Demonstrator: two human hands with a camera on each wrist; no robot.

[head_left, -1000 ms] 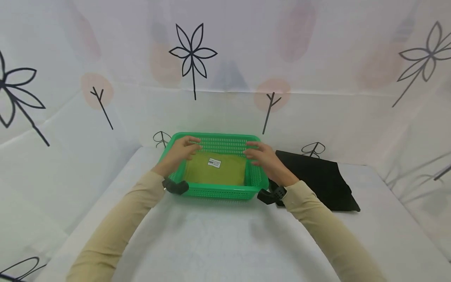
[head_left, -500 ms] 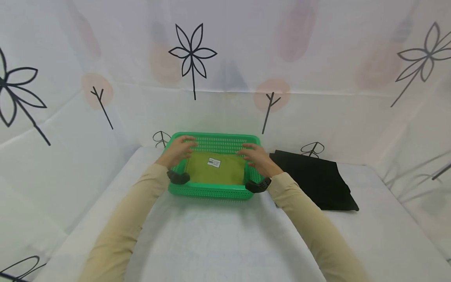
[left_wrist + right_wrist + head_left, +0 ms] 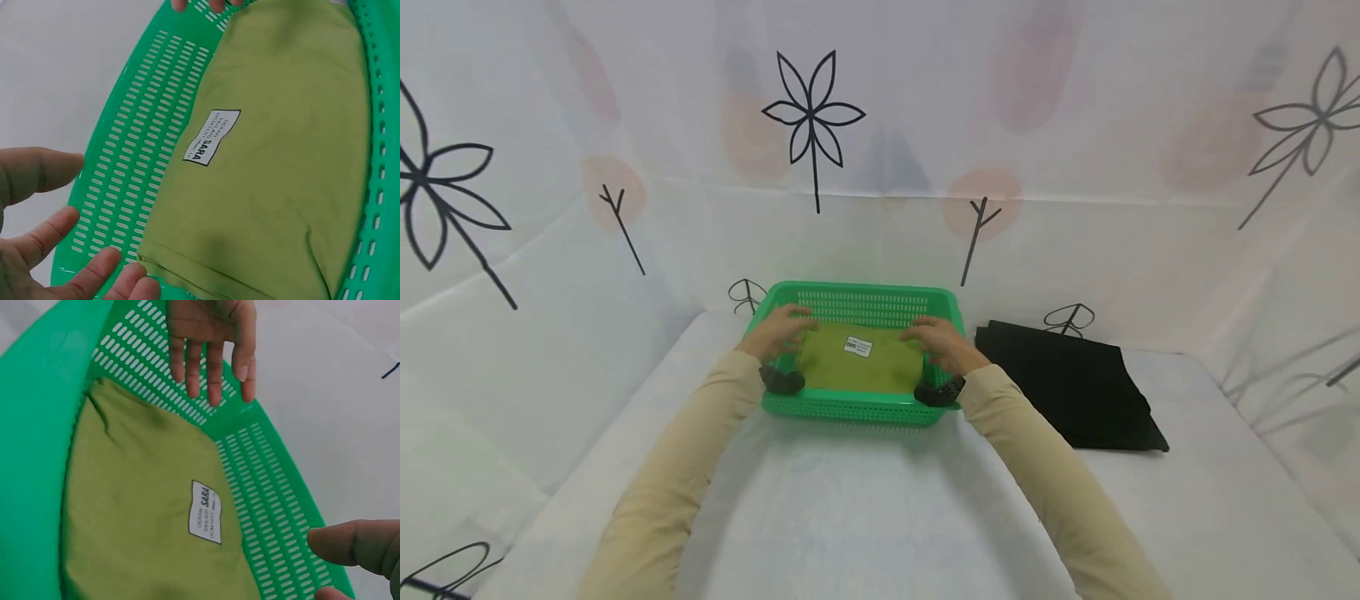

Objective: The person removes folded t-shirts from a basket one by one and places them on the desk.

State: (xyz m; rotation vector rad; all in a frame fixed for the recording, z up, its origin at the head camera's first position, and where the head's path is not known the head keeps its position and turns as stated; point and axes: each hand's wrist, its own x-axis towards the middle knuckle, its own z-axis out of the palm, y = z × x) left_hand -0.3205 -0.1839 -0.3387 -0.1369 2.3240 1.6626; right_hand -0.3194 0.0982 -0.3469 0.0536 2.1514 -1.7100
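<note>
A folded olive-green cloth (image 3: 859, 371) with a white printed patch (image 3: 212, 136) lies flat inside a green perforated plastic basket (image 3: 862, 407). My left hand (image 3: 778, 331) hovers over the basket's left end, fingers spread and slightly bent, near one end of the cloth in the left wrist view. Over the right end, my right hand (image 3: 946, 343) reaches in from the other side with loosely bent fingers. In the right wrist view, the left hand's fingers point down above the basket wall. Neither hand holds anything.
To the right of the basket a black cloth (image 3: 1067, 383) lies spread on the white-covered table (image 3: 865, 517). Behind stands a white sheet (image 3: 880, 242) printed with flowers and twigs. Both wrists wear dark camera bands (image 3: 784, 381).
Both hands have come down lower into the basket; the right hand has also moved left, closer to the cloth. The basket, green cloth and black cloth have stayed in place.
</note>
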